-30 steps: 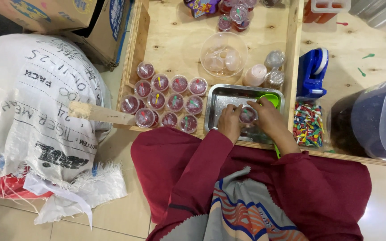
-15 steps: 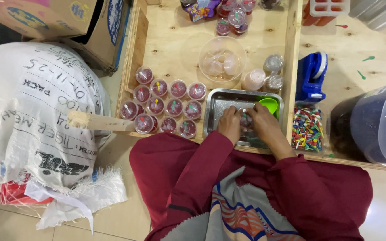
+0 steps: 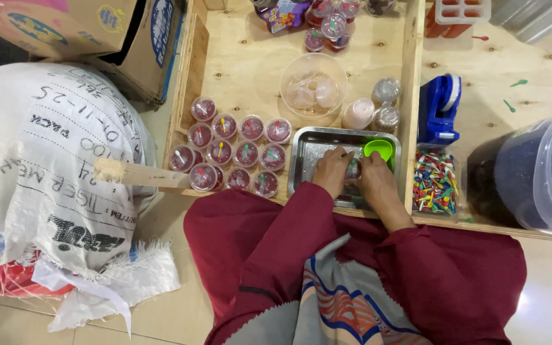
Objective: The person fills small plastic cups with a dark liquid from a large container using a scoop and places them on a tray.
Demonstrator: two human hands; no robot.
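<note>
In the lower middle of the frame, two hands press together on a small cup inside a metal tray.

The left hand [image 3: 332,171] and right hand [image 3: 375,179] both curl closed around the small cup [image 3: 353,169], which sits in the metal tray [image 3: 314,144] beside a green lid [image 3: 378,149]. Filled, sealed cups [image 3: 231,150] stand in rows just left of the tray. Squeezing unevenly could tip the cup and spill its dark red filling into the tray.

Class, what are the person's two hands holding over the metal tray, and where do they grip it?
Left hand and right hand hold a small cup by its sides.
</note>
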